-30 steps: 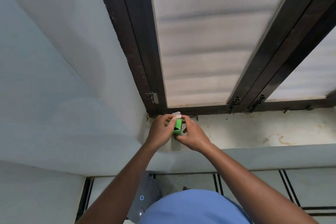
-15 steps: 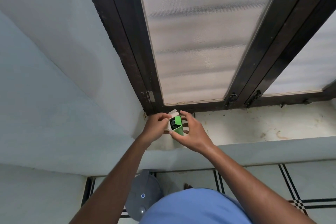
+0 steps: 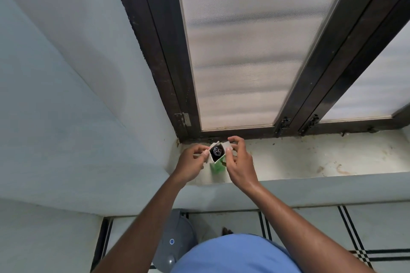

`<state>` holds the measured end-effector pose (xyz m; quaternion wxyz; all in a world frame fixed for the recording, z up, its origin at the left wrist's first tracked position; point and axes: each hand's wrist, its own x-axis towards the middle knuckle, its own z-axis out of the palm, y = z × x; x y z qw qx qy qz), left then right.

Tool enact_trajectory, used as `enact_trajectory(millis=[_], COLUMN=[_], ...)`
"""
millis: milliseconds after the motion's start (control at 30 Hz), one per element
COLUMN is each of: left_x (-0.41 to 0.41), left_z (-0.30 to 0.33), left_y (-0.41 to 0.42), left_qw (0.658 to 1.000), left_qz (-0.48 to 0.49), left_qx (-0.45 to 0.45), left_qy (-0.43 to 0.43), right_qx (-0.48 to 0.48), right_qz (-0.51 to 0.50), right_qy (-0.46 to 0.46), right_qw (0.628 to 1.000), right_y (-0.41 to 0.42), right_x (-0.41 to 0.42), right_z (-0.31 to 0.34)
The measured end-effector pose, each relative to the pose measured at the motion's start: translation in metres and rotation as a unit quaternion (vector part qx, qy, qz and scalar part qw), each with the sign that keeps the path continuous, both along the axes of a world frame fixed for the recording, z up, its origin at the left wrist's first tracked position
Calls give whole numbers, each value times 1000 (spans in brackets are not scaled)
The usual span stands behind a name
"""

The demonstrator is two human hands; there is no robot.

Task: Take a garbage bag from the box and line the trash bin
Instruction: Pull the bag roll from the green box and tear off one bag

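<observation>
A small green and white box (image 3: 217,166) stands upright on the window sill (image 3: 310,159), at its left end. Its top flaps are spread apart, and a dark roll of garbage bags (image 3: 217,151) shows inside the opening. My left hand (image 3: 191,163) pinches the left flap. My right hand (image 3: 238,162) holds the right flap and side of the box. Below, on the floor, the grey lid of the trash bin (image 3: 175,241) shows between my left forearm and my blue shirt.
A dark-framed window (image 3: 248,51) with frosted panes rises behind the sill. A pale blue wall (image 3: 66,95) closes in on the left. The tiled floor (image 3: 332,228) with black lines lies below the sill.
The box's top flaps have been pulled open, so the dark roll inside now shows. The box has turned from tilted in my hands to upright on the sill.
</observation>
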<state>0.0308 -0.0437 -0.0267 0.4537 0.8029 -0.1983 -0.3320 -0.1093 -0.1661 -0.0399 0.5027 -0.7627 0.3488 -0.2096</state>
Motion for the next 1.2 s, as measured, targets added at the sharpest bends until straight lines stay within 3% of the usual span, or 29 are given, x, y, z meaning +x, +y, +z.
enact_trajectory(millis=[200,333,467,567,667,767,900,967,1067,1200], left_x=[-4,-7,-17,-21,-16,-14,-19,-17,-13,-16], left_z=[-3,-2,11,27,40,52,68,68,78,97], left_y=[6,8,13,9,-3,-18,-38,-37,-20,3], left_qw=[1000,999,976,940,925,926,877,884,934,972], left_qz=[2,-14,-13,-109,-161,-149,-173,-157,-58,72], left_qx=[10,26,55,47,128,191,296,277,169,-25], left_qy=[-16,-29,-211,-319,-321,-291,-336,-343,-310,-224], right_qx=[24,-44,-57,-61,-62,-64,-59,-44,-26,-137], right_qz=[61,99,81,83,91,104,114,105,54,48], right_qy=[-12,31,30,25,31,35,44,47,62,154], right_qw=[998,994,995,994,993,992,991,992,996,977], right_y=[8,14,11,9,8,6,7,6,-4,-19], right_x=[-6,-9,-5,-3,-3,-4,1,3,5,10], right_z=[-7,-12,-17,-16,-16,-15,-17,-17,-19,-18])
